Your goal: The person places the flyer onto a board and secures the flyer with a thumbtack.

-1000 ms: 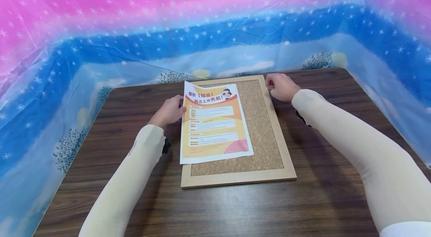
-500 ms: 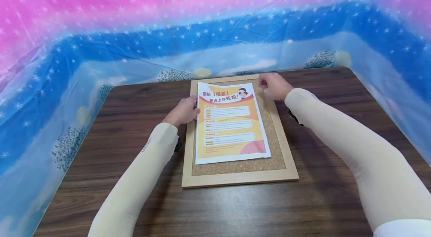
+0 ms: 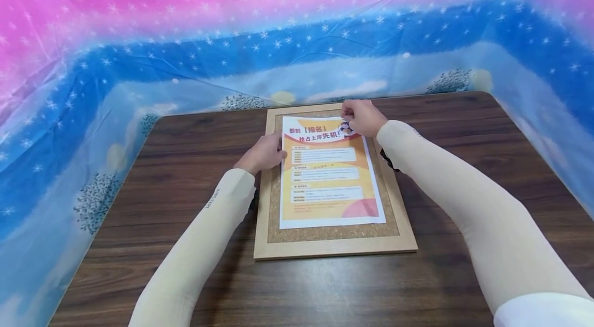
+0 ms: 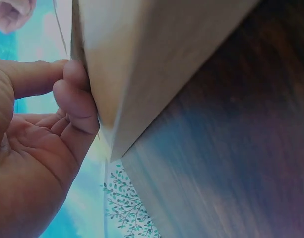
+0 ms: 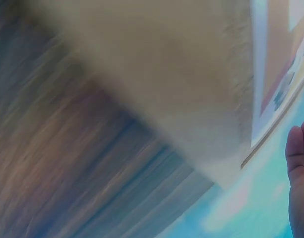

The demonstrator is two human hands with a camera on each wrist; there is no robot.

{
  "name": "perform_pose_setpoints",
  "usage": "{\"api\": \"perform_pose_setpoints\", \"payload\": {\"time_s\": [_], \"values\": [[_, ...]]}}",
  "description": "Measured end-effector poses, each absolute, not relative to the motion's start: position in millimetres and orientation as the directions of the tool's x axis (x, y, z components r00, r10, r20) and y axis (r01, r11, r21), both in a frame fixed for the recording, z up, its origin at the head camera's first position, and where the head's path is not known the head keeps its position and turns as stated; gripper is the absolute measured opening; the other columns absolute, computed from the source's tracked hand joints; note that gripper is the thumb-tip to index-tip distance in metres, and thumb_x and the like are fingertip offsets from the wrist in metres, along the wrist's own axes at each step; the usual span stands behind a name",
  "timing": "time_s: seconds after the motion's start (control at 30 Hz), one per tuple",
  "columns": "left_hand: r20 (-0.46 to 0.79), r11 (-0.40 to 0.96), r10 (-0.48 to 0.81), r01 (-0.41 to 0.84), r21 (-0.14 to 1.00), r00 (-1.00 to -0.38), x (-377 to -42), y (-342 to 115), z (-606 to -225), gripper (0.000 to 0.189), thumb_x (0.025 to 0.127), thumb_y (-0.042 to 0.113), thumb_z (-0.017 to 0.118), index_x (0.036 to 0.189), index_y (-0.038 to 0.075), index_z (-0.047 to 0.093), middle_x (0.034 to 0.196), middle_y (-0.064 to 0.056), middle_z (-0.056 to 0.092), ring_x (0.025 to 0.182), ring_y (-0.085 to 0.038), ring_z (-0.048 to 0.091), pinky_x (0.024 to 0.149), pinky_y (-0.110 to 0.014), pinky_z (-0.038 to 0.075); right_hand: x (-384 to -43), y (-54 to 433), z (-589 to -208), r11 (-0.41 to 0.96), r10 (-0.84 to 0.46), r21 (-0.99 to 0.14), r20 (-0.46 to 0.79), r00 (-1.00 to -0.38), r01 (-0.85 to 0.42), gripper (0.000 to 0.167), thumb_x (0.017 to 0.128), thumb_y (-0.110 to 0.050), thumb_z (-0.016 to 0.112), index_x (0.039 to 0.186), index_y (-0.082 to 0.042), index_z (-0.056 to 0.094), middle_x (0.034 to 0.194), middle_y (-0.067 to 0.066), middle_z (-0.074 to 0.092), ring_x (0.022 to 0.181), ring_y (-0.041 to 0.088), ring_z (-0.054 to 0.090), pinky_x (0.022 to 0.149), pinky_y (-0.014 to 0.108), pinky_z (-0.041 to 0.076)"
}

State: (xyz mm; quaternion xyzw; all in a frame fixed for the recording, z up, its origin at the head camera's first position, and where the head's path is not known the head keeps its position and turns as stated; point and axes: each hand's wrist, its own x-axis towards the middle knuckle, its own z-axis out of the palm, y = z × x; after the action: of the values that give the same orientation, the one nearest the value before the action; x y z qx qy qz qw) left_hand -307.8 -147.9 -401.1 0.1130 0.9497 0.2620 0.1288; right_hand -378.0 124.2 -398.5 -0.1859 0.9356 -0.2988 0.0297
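Observation:
A printed poster (image 3: 325, 162) in yellow, orange and white lies over a cork board (image 3: 297, 235) with a pale wooden frame (image 3: 334, 247). At the poster's upper left edge, my left hand (image 3: 263, 153) pinches the paper; in the left wrist view that hand (image 4: 42, 119) has thumb and forefinger together at the paper's edge, knuckles against the frame's side. Over the poster's upper right corner is my right hand (image 3: 363, 116), its fingers curled. Whether anything small sits between those fingers is hidden. Only part of the right hand (image 5: 300, 168) shows in the right wrist view.
The board lies flat on a dark wood-grain table (image 3: 195, 136), near its far edge. A pink and blue snowflake-patterned cloth (image 3: 209, 59) hangs behind and around the table.
My left hand has drawn the poster rightward, off the frame's left side and onto the cork. My right hand has moved left, from the board's right edge to over the poster's upper right corner.

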Motion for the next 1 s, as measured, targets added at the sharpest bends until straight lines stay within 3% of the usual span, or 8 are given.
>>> {"api": "perform_pose_setpoints", "payload": {"time_s": [0.3,0.6,0.87,1.0], "values": [[-0.167,0.819,0.296,0.159,0.552,-0.940,-304.5,-149.6,-403.3,0.052,0.096,0.011,0.054,0.144,0.005,0.034,0.118,-0.011,0.056,0.093,-0.020,0.056,0.074,-0.035,0.046,-391.3,100.4,-402.2,0.705,-0.346,-0.660,-0.003,-0.938,-0.258,0.014,0.099,-0.010,0.046,0.102,-0.005,0.059,0.094,0.011,0.056,0.077,0.024,0.053,0.061,0.034,0.046],[-0.160,0.833,0.277,0.154,0.531,-0.947,-303.7,-148.2,-404.7,0.058,0.093,0.013,0.057,0.145,0.005,0.032,0.124,-0.012,0.054,0.104,-0.021,0.054,0.090,-0.038,0.044,-409.0,85.9,-414.4,0.713,-0.317,-0.672,-0.055,-0.947,-0.200,0.010,0.097,-0.013,0.052,0.099,-0.009,0.061,0.098,0.008,0.057,0.088,0.024,0.053,0.079,0.040,0.042],[-0.153,0.843,0.279,0.165,0.512,-0.948,-301.6,-146.8,-403.4,0.058,0.095,0.011,0.054,0.147,0.006,0.029,0.125,-0.011,0.053,0.101,-0.020,0.054,0.085,-0.037,0.044,-408.9,80.4,-411.9,0.726,-0.269,-0.679,-0.135,-0.954,-0.108,0.012,0.098,-0.018,0.052,0.101,-0.011,0.061,0.100,0.010,0.056,0.074,0.027,0.051,0.049,0.034,0.039],[-0.163,0.840,0.285,0.164,0.517,-0.945,-301.3,-148.6,-403.5,0.057,0.095,0.011,0.054,0.146,0.005,0.030,0.124,-0.011,0.054,0.101,-0.019,0.055,0.085,-0.036,0.044,-413.4,77.7,-413.7,0.733,-0.262,-0.674,-0.153,-0.953,-0.093,0.012,0.098,-0.017,0.052,0.100,-0.011,0.062,0.100,0.011,0.057,0.077,0.027,0.052,0.047,0.033,0.037]]}}
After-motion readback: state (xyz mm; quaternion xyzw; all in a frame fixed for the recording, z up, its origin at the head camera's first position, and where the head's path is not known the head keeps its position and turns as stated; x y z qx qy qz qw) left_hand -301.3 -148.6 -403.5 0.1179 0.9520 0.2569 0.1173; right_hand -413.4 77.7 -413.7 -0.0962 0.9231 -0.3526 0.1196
